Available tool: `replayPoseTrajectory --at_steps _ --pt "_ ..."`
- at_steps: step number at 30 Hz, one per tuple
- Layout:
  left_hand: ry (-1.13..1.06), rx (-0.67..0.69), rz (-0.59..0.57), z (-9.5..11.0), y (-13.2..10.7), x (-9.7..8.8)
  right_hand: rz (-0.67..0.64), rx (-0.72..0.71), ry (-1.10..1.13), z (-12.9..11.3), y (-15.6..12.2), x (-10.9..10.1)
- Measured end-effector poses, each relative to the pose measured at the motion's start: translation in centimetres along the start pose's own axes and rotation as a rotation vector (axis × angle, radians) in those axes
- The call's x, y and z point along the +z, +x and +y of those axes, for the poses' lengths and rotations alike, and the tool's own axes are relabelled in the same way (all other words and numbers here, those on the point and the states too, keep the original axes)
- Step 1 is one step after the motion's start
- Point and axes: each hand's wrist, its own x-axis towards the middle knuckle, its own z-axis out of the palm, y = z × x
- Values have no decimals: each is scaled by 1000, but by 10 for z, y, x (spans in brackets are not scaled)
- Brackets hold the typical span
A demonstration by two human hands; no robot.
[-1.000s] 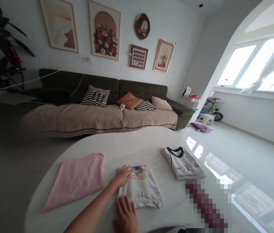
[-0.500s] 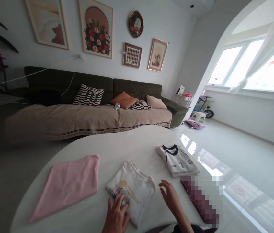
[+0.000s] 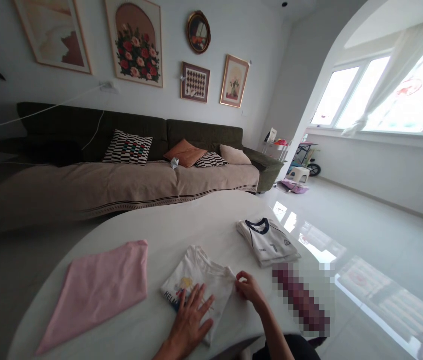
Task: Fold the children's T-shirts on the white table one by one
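A partly folded white T-shirt (image 3: 211,272) with a printed picture and lettering lies on the white table in front of me. Flat on its lower front rests my left hand (image 3: 192,315), fingers spread, covering part of the print. My right hand (image 3: 249,289) pinches the shirt's right edge near the shoulder, thumb and fingers closed. Left of the shirt lies a folded pink cloth (image 3: 99,287). Beyond my right hand sits a folded white jersey (image 3: 269,242) with a navy collar and a number 7, on other folded fabric.
The rounded white table (image 3: 151,225) carries all the clothes. A blurred-out dark red item (image 3: 301,300) lies at its right edge. Behind the table stands a long green sofa (image 3: 204,132) with a beige cover and several cushions. Shiny floor (image 3: 376,240) stretches to the right.
My right hand has moved left onto the shirt's edge and closed on it. My left hand has slid slightly right and flattened out. The view has shifted a little.
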Motion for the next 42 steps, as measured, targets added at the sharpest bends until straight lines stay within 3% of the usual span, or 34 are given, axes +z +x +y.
replayPoseTrajectory --at_steps 4,9,21,25,32,37,42 --pt "-16 -20 -21 2 1 -5 -127 -87 192 -13 -6 -9" --pt "-46 -38 -53 3 2 -5 -171 -126 325 -15 -3 -12" --pt "-21 -17 -3 2 1 -5 -250 -33 332 -5 6 -11" --pt "-27 -27 -31 3 1 -6 -171 -64 243 -4 9 -5" --pt "-44 -25 -38 1 1 -3 162 -218 -152 -12 8 -1" --pt "-24 -32 -32 0 1 3 49 -358 -379 -30 3 17" --pt "-29 -31 -12 0 1 2 -35 -344 -524 -33 17 24"
